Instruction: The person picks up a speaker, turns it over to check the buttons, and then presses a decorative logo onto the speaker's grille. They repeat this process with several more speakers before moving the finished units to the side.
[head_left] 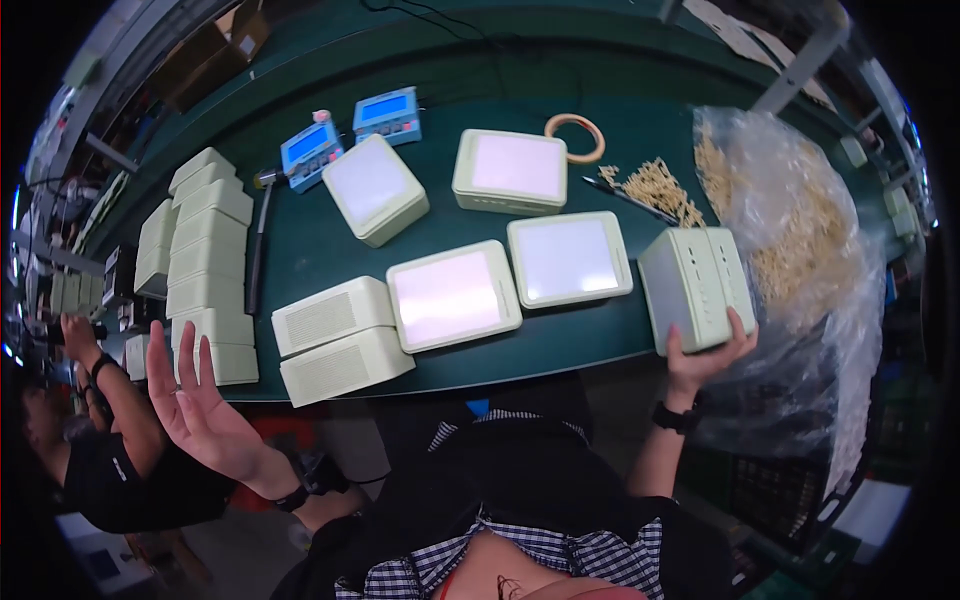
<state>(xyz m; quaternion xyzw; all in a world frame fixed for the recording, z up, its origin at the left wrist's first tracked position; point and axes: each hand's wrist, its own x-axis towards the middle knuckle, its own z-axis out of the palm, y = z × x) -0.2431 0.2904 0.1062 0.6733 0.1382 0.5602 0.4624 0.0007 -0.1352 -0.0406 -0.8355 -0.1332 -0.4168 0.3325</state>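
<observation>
My right hand (705, 362) grips the near end of two pale green box-shaped devices (695, 285), which stand pressed side by side at the right of the table. Its thumb lies on the near face and its fingers wrap the right side. My left hand (207, 420) is raised at the table's left front edge, fingers spread, holding nothing. It is nearest to a row of similar pale green devices (210, 265). Two more devices (340, 340) rest together with slotted sides up. Lit screens face up on a front-middle device (455, 297) and the device (570, 258) beside it.
Toward the back are two more lit devices (375, 185) (512, 170), blue meters (312, 152) (387, 115) and a tape roll (577, 138). A hammer-like tool (262, 240) lies left. Small tan pieces (655, 188) and a clear plastic bag (800, 220) are right. Another person (130, 430) works at left.
</observation>
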